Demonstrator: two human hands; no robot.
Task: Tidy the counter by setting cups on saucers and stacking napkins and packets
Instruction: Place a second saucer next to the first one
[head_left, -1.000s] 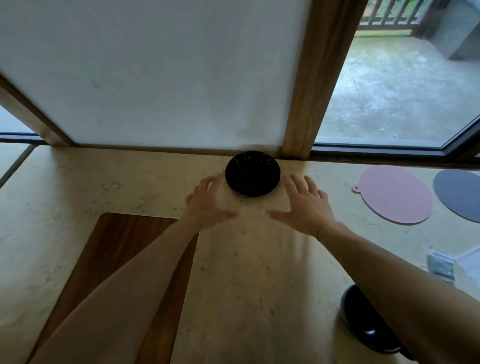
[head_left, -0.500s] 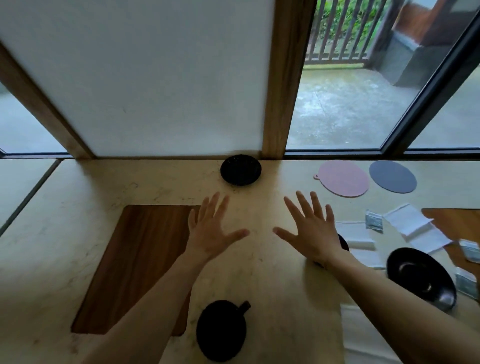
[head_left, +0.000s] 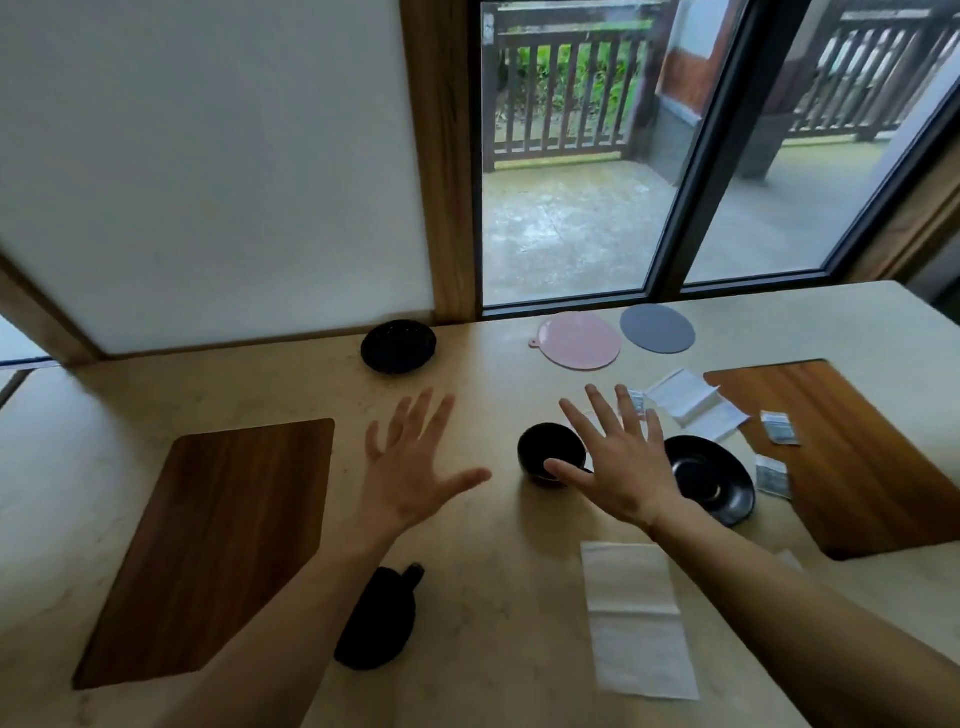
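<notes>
On your far left a wooden inlay (head_left: 213, 540) sits flush in the pale counter (head_left: 467, 597). Your left hand (head_left: 410, 467) is above the counter, fingers spread, holding nothing, with a black cup (head_left: 376, 621) below its forearm and a black saucer (head_left: 398, 346) by the wall. Your right hand (head_left: 618, 462), also splayed and empty, covers part of a second cup (head_left: 548, 452); beside it lies another saucer (head_left: 711, 480). A white napkin (head_left: 636, 618) lies nearer you, folded napkins (head_left: 693, 402) and packets (head_left: 779, 427) (print too blurred to read) farther right, behind them pink (head_left: 579, 343) and grey mats (head_left: 657, 328).
</notes>
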